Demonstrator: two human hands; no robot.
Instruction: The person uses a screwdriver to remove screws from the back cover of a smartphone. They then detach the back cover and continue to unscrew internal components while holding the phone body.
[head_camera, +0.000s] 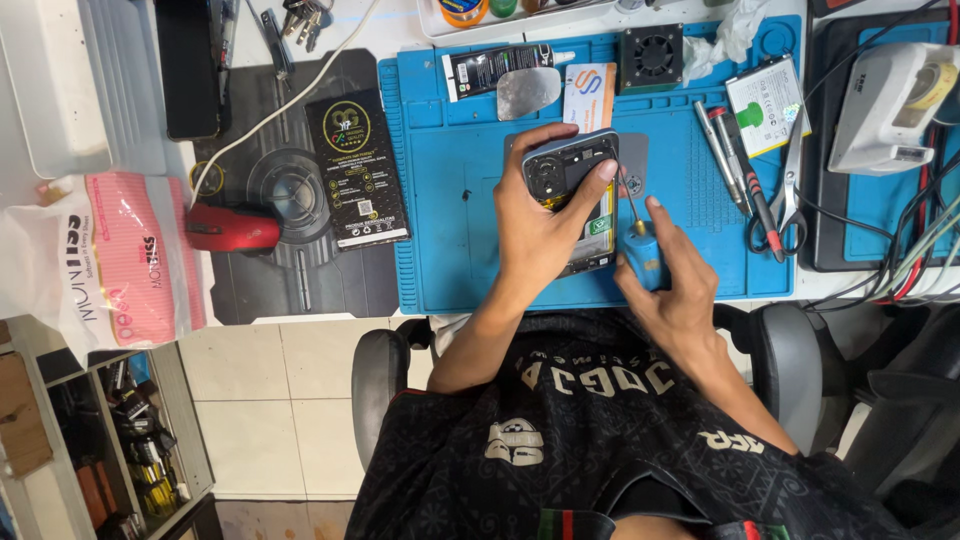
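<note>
Head view shows our left hand (535, 235) wrapped around an opened phone (572, 185), back cover off, lying on the blue work mat (450, 200). Our right hand (675, 285) is closed on a blue-handled screwdriver (640, 245), its tip touching the phone's right edge. 2 more screwdrivers (735, 165) and scissors (790, 190) lie to the right, well apart from a red mouse (232, 228)
</note>
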